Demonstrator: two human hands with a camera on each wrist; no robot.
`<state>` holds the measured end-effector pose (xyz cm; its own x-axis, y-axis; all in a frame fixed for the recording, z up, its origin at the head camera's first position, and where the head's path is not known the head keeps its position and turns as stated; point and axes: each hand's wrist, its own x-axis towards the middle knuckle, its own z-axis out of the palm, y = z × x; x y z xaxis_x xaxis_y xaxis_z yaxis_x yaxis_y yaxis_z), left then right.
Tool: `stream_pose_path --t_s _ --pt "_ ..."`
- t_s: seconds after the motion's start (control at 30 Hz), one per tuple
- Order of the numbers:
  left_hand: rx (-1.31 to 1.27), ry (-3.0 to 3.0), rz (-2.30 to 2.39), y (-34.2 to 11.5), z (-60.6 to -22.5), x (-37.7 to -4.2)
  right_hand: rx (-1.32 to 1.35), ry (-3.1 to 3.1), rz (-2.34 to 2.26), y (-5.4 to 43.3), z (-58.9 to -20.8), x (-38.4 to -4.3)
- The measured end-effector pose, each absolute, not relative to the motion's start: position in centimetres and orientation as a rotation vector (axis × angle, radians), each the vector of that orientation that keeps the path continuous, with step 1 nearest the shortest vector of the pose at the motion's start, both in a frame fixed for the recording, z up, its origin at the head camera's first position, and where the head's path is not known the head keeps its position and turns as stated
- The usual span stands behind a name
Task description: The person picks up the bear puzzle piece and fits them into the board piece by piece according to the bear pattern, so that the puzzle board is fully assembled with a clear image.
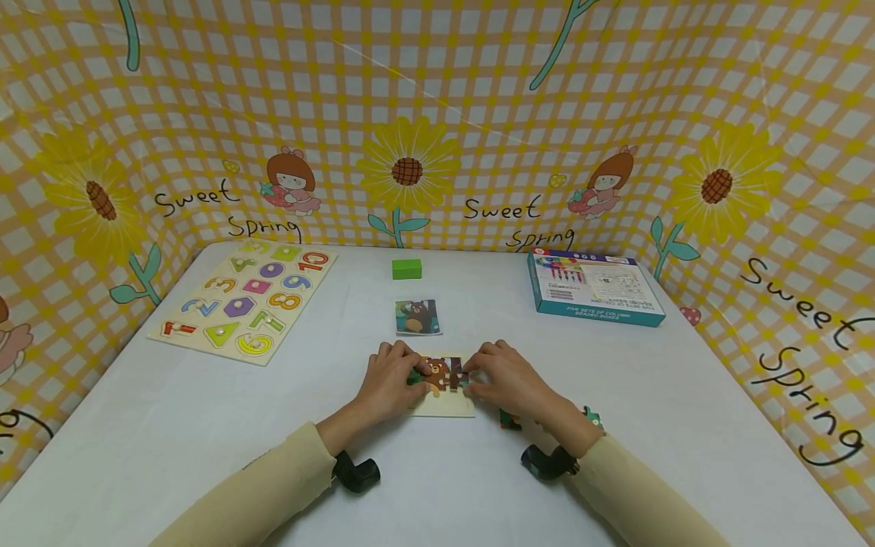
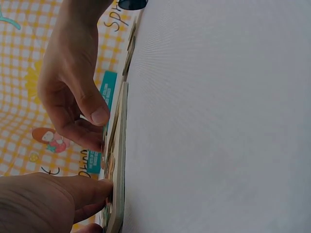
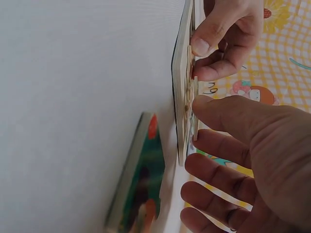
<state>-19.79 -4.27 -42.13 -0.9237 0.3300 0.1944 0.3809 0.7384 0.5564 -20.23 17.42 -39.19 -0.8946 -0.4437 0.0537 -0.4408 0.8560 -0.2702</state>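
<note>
A small wooden jigsaw board (image 1: 444, 406) with a bear picture lies on the white table, its lower part bare wood. My left hand (image 1: 391, 382) holds the board at its left side, thumb and bent fingers on the fitted bear pieces (image 1: 436, 372). At the right side, my right hand (image 1: 509, 374) pinches a thin puzzle piece (image 3: 196, 109) between thumb and index finger. That piece sits slightly above the board in the right wrist view, and its other fingers are spread. Beside the right wrist lie loose puzzle pieces (image 1: 509, 419), partly hidden by the arm.
Behind the board lies a bear picture card (image 1: 418, 317), with a green block (image 1: 406, 269) farther back. A number-and-shape board (image 1: 246, 304) is at the left. A teal-edged box (image 1: 595, 287) stands at the back right. Patterned cloth (image 1: 410, 91) surrounds the table.
</note>
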Motion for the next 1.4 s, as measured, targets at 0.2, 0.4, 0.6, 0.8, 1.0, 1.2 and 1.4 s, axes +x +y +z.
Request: stream_pose_path --t_s 0.2,0.4,0.6,0.8,1.0,1.2,1.4 --pt "-0.585 -2.856 -0.941 -4.2 -42.0 -19.7 -0.762 3.011 -0.412 17.3 -39.3 -20.4" --pt "-0.578 -2.862 -0.942 -4.2 -41.9 -19.7 -0.801 3.021 -0.415 17.3 -39.5 -20.4" --pt "-0.563 -2.875 -0.919 -4.1 -41.9 -19.8 -0.827 3.017 -0.429 17.3 -39.5 -20.4" --pt "-0.560 -2.877 -0.918 -4.1 -41.9 -19.8 -0.827 3.024 -0.414 17.1 -39.4 -20.4" --pt "-0.568 -2.861 -0.927 -4.1 -41.8 -19.8 -0.798 3.019 -0.405 16.9 -39.4 -20.4" --pt "-0.607 -2.834 -0.912 -3.3 -41.8 -20.0 -0.786 3.022 -0.406 16.9 -39.3 -20.3" --pt "-0.640 -2.845 -0.903 -2.3 -41.8 -20.2 -0.775 3.019 -0.413 16.8 -39.4 -20.3"
